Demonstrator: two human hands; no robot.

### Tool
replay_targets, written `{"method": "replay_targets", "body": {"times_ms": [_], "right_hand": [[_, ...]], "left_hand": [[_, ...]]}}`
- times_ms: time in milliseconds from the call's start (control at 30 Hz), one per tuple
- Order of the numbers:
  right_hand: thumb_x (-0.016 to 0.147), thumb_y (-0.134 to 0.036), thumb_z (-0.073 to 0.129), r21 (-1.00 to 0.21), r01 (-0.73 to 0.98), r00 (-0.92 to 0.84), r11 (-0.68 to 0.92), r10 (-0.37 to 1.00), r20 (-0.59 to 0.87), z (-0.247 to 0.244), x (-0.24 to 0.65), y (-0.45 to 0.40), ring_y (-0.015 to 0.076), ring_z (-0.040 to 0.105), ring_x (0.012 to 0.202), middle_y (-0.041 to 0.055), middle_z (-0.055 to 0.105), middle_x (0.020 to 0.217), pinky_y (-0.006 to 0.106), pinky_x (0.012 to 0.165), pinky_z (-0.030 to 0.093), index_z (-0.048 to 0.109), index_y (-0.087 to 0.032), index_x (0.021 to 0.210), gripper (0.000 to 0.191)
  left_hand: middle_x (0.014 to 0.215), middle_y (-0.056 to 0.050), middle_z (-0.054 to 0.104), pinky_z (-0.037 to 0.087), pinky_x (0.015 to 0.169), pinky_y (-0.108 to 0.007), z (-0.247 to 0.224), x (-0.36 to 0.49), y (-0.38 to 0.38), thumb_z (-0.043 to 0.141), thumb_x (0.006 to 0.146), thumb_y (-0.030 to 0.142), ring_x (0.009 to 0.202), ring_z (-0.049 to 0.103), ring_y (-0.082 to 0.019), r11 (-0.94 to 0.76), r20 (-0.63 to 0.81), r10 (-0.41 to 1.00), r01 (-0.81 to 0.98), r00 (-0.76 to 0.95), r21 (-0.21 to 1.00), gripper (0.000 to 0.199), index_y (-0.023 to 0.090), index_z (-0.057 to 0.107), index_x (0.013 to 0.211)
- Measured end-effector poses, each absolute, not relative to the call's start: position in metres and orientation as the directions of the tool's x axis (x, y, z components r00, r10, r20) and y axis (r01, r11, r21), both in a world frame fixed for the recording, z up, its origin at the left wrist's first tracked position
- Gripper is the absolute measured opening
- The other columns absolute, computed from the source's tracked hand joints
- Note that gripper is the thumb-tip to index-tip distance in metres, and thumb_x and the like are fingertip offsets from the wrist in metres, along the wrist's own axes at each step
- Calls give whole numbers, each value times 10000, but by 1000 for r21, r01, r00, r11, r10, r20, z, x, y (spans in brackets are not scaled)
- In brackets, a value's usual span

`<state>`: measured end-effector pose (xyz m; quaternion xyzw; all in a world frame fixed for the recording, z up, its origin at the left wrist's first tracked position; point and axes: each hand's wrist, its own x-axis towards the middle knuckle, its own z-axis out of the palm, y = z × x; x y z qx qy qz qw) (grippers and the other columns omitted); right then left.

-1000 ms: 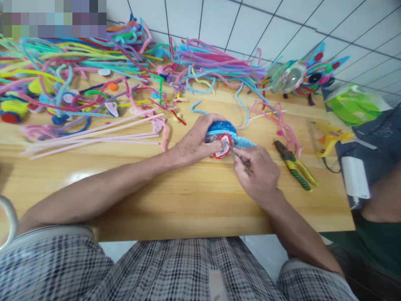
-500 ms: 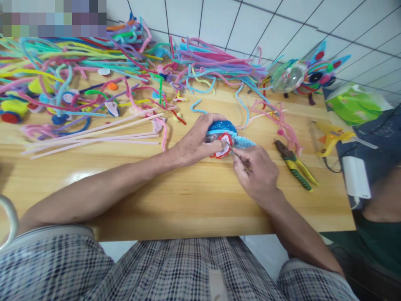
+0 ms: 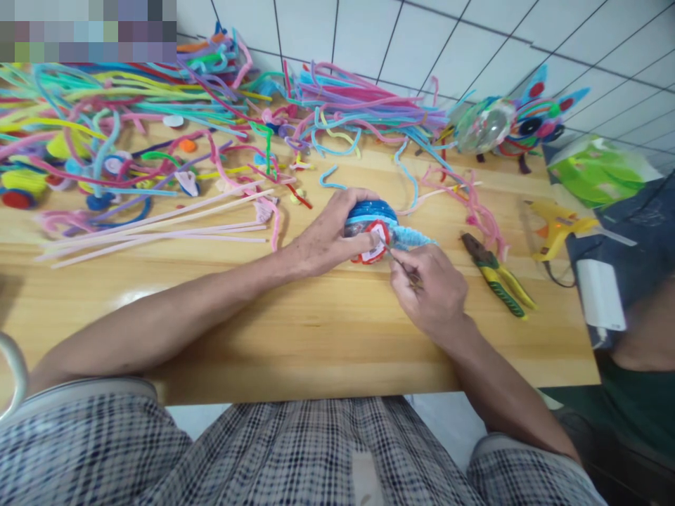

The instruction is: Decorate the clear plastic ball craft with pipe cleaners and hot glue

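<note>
A rounded craft piece (image 3: 372, 211), wrapped in dark and light blue pipe cleaner, is in my left hand (image 3: 337, 237), whose thumb presses beside a red-rimmed white patch (image 3: 375, 242) on its near side. A light blue fuzzy part (image 3: 414, 237) sticks out to the right. My right hand (image 3: 429, 288) is closed round a thin metal tool (image 3: 399, 260), its tip touching or very near the patch. The tool's handle is mostly hidden in my fingers.
Pipe cleaners (image 3: 363, 102) lie in piles at the back and left. Pliers (image 3: 498, 277), a yellow glue gun (image 3: 562, 223) and a white box (image 3: 600, 294) are to the right. A decorated bottle figure (image 3: 485, 126) stands at the back right. Another person's arm (image 3: 654, 330) shows at the right edge.
The craft piece and my left hand have shifted very slightly left. My right hand is nearly where it was, still holding the tool against the patch area.
</note>
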<state>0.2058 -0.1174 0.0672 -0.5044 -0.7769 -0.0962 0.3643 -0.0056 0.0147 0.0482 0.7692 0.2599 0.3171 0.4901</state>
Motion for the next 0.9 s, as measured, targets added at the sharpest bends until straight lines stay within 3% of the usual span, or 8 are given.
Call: {"method": "replay_targets", "body": {"times_ms": [333, 500, 700, 800, 900], "right_hand": [[983, -50, 677, -154, 865, -258, 478, 686, 681, 70, 202, -118, 153, 708, 691, -48, 721, 788, 276, 633, 572, 698, -260, 1190, 296], [985, -80, 676, -174, 872, -216, 457, 680, 700, 68, 202, -119, 155, 682, 647, -52, 725, 779, 296, 639, 577, 720, -282, 1206, 302], [995, -107, 666, -206, 875, -204, 439, 719, 665, 63, 204, -119, 163, 639, 645, -40, 695, 753, 305, 633, 545, 737, -272, 1149, 237], [980, -81, 668, -246, 855, -194, 456, 723, 663, 63, 203, -118, 156, 633, 653, -41, 694, 758, 300, 635, 538, 745, -268, 1133, 254], [979, -80, 674, -385, 799, -115, 462, 746, 656, 63, 200, -118, 142, 616, 646, -54, 650, 735, 296, 642, 536, 755, -277, 1099, 245]], "left_hand": [[1500, -138, 659, 547, 1226, -467, 48, -7, 16, 763, 977, 510, 1422, 634, -319, -339, 204, 727, 85, 656, 937, 622, 222, 571, 1493], [1504, -151, 659, 541, 1242, -501, 49, -6, 15, 765, 974, 507, 1425, 634, -329, -323, 190, 733, 88, 652, 942, 629, 217, 565, 1495], [1505, -151, 664, 541, 1251, -464, 49, -7, 14, 765, 979, 534, 1421, 641, -313, -314, 187, 738, 84, 649, 946, 651, 200, 575, 1505], [1509, -149, 667, 540, 1251, -470, 49, -7, 15, 764, 979, 529, 1423, 639, -312, -334, 203, 729, 81, 653, 939, 646, 201, 578, 1502], [1513, -144, 669, 549, 1238, -471, 48, -6, 15, 761, 973, 505, 1416, 645, -308, -345, 209, 734, 89, 646, 935, 628, 205, 576, 1494]]}}
